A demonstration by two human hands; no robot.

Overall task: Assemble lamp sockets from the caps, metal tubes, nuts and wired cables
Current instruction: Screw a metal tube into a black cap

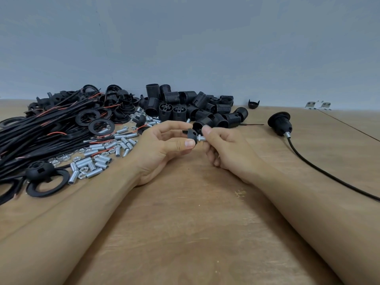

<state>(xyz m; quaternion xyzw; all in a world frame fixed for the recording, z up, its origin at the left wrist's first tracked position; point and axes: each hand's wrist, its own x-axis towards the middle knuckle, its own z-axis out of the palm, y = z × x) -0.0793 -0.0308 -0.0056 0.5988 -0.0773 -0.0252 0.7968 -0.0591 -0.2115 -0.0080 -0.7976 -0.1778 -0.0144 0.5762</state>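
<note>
My left hand point(162, 147) holds a small black cap point(192, 135) between thumb and fingers above the table's middle. A threaded metal tube point(202, 138) with a nut on it sticks out of the cap to the right. My right hand point(222, 147) pinches that tube's end with thumb and forefinger. Left of my hands lie several loose metal tubes and nuts point(96, 159). A heap of black wired cables point(41, 132) with red leads fills the far left. Black threaded socket bodies point(191, 108) are piled behind my hands.
A finished socket point(280, 123) with a black cable point(320, 169) lies at the right. Black rings point(48, 183) and caps sit at the left front. A lone cap point(253, 103) and metal brackets point(317, 105) lie by the grey wall. The wooden table point(189, 223) carries everything.
</note>
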